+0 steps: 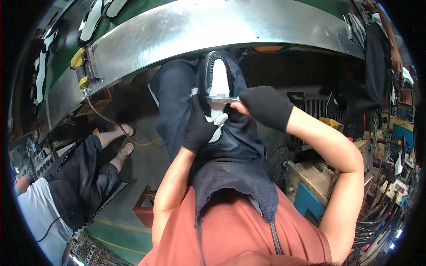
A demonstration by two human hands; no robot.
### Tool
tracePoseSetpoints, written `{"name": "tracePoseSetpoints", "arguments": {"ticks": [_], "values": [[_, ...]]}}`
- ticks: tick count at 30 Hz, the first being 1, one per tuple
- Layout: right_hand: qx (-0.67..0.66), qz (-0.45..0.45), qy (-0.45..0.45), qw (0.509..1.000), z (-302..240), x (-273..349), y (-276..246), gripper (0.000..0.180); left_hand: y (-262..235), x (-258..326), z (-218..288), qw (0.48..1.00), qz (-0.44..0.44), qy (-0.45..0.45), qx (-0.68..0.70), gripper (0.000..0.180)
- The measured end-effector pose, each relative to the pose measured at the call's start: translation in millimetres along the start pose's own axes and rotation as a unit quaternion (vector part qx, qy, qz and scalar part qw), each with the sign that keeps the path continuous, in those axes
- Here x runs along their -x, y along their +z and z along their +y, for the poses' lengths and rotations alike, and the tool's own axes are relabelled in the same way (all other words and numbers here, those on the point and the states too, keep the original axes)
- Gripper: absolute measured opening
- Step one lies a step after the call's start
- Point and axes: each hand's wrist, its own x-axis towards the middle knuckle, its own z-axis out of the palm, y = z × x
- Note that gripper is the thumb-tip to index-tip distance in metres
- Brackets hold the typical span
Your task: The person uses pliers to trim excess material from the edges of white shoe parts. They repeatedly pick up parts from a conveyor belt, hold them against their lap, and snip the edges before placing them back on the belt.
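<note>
A black shoe upper with a white sole-shaped bottom [219, 74] lies sole up across my lap, its pleated rounded end toward the metal bench. My left hand [198, 127], in a black glove, is closed around the near part of the shoe. By its fingers shows a small white bunched piece [220, 119] that I cannot identify. In my right hand [267, 108], also gloved in black, is a silver metal tool that looks like pliers [218, 99]. Its head lies across the white bottom, and the black glove hides its handles.
A curved metal bench [213, 22] runs in front of my knees. A yellow air tool [80, 66] with a hose hangs at its left end. Several shoes [92, 20] sit on the green surface beyond. Another person [75, 177] is at the left; machinery [310, 186] stands at the right.
</note>
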Motion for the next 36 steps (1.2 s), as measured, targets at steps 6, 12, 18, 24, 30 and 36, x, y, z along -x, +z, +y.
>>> {"name": "tracePoseSetpoints", "arguments": {"ticks": [6,12,18,24,30,36], "values": [[0.013,0.124,-0.134,0.983,64,-21,47,0.047,-11,-33,-8,0.902,-0.051,-0.15,0.402,0.065],[-0.014,0.03,-0.081,0.996,41,-5,19,0.047,14,-24,-17,0.984,0.165,0.019,0.057,0.05],[0.022,-0.138,0.004,0.99,-59,13,-34,0.043,-2,-28,-21,0.992,0.12,-0.01,0.029,0.051],[-0.148,-0.105,0.001,0.983,3,7,11,0.047,-31,-32,-11,0.811,-0.103,-0.162,0.552,0.057],[-0.223,-0.059,0.066,0.971,12,12,-10,0.049,-13,-34,-4,0.933,-0.045,-0.154,0.322,0.059],[-0.151,0.069,0.073,0.983,10,14,27,0.045,8,-39,7,0.987,0.115,-0.017,0.109,0.035]]}}
